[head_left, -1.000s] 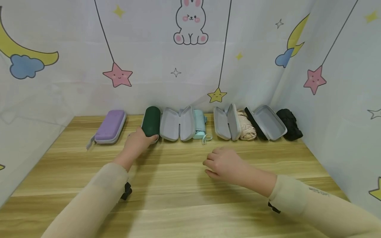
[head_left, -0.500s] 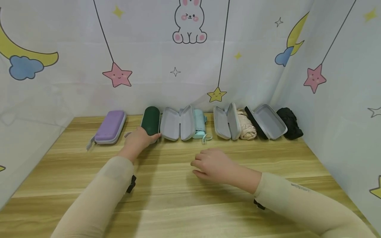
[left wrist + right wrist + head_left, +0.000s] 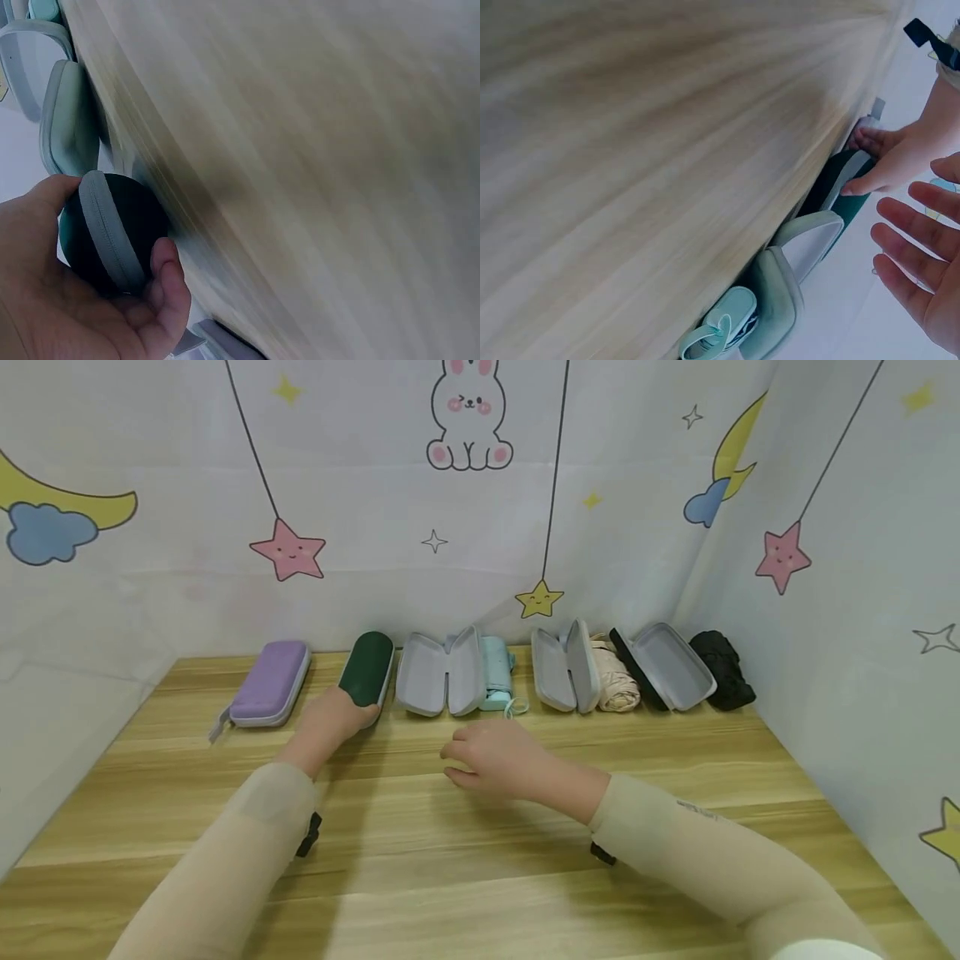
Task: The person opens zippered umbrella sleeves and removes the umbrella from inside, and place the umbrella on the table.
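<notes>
Head view, green case [image 3: 366,668] held, seemingly closed

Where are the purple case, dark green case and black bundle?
Purple case [image 3: 270,682], head view, middle of its top.
Dark green case [image 3: 367,668], head view, uncovered shell.
Black bundle [image 3: 722,671], head view, its middle.

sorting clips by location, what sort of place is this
Probably an indoor tabletop set up for filming: a cartoon-printed white backdrop behind a wooden-looking table, with a purple case and a green case near its back edge.
</notes>
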Demonstrator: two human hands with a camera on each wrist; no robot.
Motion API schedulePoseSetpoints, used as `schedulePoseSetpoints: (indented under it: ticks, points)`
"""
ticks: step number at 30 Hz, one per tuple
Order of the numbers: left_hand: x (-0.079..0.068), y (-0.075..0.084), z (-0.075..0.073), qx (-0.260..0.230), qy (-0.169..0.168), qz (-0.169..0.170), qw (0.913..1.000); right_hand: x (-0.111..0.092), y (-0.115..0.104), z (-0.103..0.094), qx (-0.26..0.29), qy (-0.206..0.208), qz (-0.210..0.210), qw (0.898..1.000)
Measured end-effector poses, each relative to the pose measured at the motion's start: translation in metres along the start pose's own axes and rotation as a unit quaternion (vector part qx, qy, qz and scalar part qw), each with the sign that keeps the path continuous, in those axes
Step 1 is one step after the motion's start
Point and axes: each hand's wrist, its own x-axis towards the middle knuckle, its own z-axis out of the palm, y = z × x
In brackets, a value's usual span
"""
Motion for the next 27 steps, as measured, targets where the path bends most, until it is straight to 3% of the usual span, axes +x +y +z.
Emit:
schedulePoseSetpoints:
  ticks: [10, 15, 23, 27]
  points:
    - [-0.015, -0.021, 0.006, -0.02, -0.013, 0.007, 0.9997, 0.017, -0.001, 0.006, 0.011, 0.0, 0.017, 1.0]
    - [-0.027, -0.025, 0.009, -0.033, -0.01, 0.029, 0.999, 0.026, -0.002, 0.005, 0.017, -0.002, 0.021, 1.0]
    - [-0.043, -0.039, 0.009, -0.048, -0.004, 0.032, 0.9983, 0.036, -0.001, 0.008, 0.019, -0.033, 0.052, 0.998]
    - [-0.052, -0.046, 0.009, -0.028, -0.014, 0.028, 0.9991, 0.041, 0.002, 0.011, 0.03, -0.046, 0.073, 0.996]
